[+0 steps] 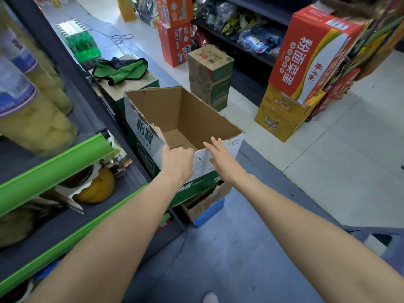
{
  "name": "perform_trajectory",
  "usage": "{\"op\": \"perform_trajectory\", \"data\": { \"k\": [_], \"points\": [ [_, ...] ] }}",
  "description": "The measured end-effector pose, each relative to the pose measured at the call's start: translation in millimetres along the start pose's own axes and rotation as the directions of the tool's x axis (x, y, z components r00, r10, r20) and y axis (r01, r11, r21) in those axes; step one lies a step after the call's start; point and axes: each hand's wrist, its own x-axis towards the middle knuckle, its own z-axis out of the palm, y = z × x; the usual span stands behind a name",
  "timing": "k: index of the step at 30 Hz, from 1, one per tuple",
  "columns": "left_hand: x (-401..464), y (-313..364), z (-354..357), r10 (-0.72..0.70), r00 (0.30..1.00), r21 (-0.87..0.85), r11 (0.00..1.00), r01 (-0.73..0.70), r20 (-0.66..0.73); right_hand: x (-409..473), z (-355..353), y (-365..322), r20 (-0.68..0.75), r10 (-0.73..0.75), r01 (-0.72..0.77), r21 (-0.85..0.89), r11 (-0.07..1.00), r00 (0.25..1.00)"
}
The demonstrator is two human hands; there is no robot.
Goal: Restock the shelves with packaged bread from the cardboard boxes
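An open white-and-green cardboard box (pixel 188 119) stands in the aisle beside the shelf, on top of a smaller brown-and-blue box (pixel 207 206). Its inside shows only bare cardboard; no bread is visible. My left hand (pixel 177 162) grips the box's near rim, fingers curled over the edge. My right hand (pixel 220 158) lies with straight fingers against the near wall at the right corner. The shelf unit (pixel 54 169) with green price rails is on the left.
Jars of preserved fruit (pixel 37 125) fill the left shelves. Closed cartons stand behind: one with a green cloth (pixel 122 71), a brown-green one (pixel 209 77), red and yellow stacks (pixel 306 62) to the right. White tiled floor lies open at right.
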Motion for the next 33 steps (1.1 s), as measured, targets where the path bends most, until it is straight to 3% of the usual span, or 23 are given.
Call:
{"op": "perform_trajectory", "data": {
  "k": [6, 8, 12, 19, 29, 33],
  "points": [
    [2, 7, 17, 0.018, 1.000, -0.039, 0.999, -0.017, 0.011, -2, 8, 6, -0.034, 0.143, -0.143, 0.005, 0.990, 0.989],
    [3, 10, 25, 0.033, 0.999, -0.027, 0.999, -0.033, 0.026, -6, 14, 5, -0.030, 0.162, -0.159, 0.079, 0.984, 0.986],
    [8, 19, 38, 0.096, 0.994, -0.049, 0.994, -0.094, 0.051, -12, 27, 15, 0.129, 0.227, -0.239, 0.087, 0.967, 0.965],
    [14, 40, 50, 0.158, 0.987, -0.196, 0.969, -0.150, 0.030, -29, 33, 48, 0.247, 0.281, -0.321, 0.138, 0.937, 0.927],
    [18, 51, 43, 0.087, 0.995, -0.077, 0.993, -0.090, -0.044, -32, 21, 43, 0.215, 0.263, -0.306, 0.197, 0.932, 0.941],
    [5, 70, 32, 0.071, 0.991, -0.070, 0.994, -0.079, -0.117, -60, -2, 42, 0.126, 0.262, -0.287, 0.269, 0.920, 0.957]
  ]
}}
